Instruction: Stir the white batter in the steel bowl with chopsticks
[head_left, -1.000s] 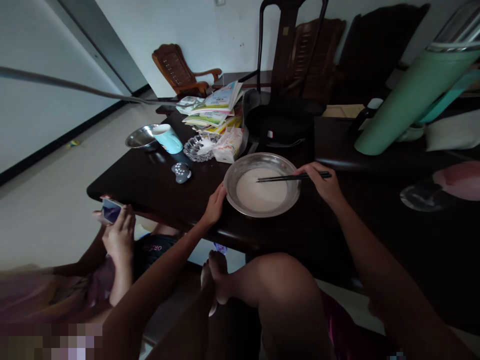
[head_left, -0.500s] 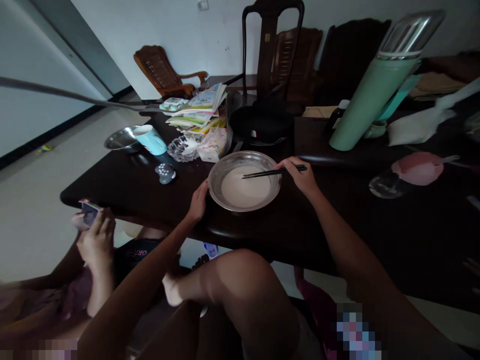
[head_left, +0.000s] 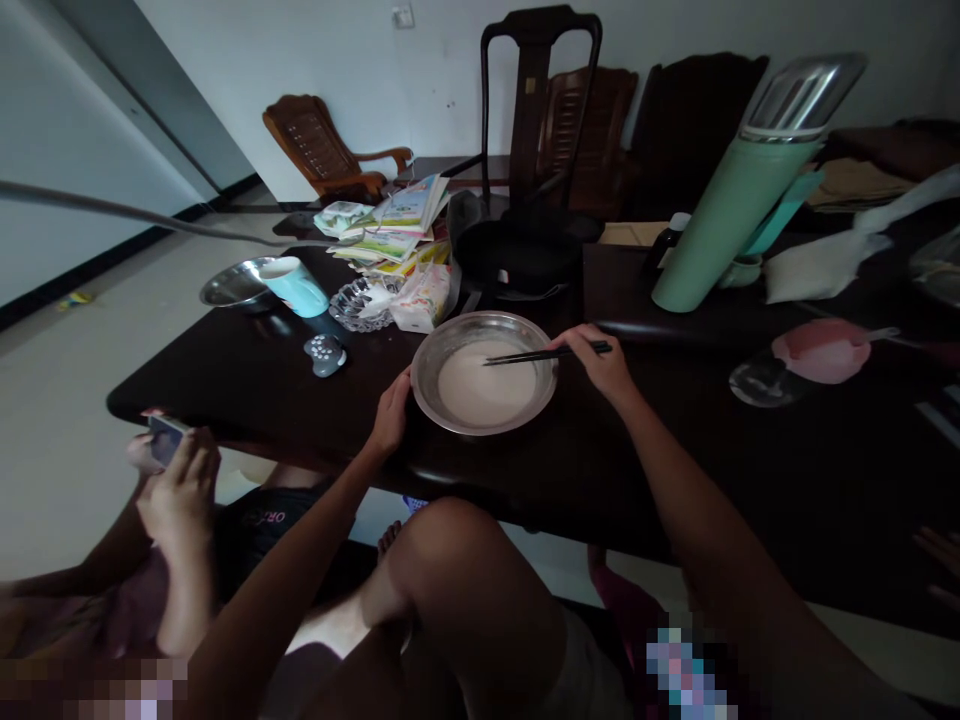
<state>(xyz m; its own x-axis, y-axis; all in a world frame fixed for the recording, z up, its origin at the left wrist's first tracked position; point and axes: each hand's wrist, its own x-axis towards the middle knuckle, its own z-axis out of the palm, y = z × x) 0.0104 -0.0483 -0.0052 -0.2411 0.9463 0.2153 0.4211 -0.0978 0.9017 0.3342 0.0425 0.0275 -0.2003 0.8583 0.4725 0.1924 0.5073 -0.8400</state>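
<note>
The steel bowl stands on the dark, glossy table. At its eight o'clock, the left hand holds it; at three, the right hand grips chopsticks. At twelve, a tall chair stands before the pale wall.

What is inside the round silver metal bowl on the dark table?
The round silver metal bowl holds a pale, cream-coloured liquid. Thin black chopsticks in the right hand reach over it. The liquid hides the bowl's bottom and anything lying there.

A blue mug stands near a glass dish.
</note>
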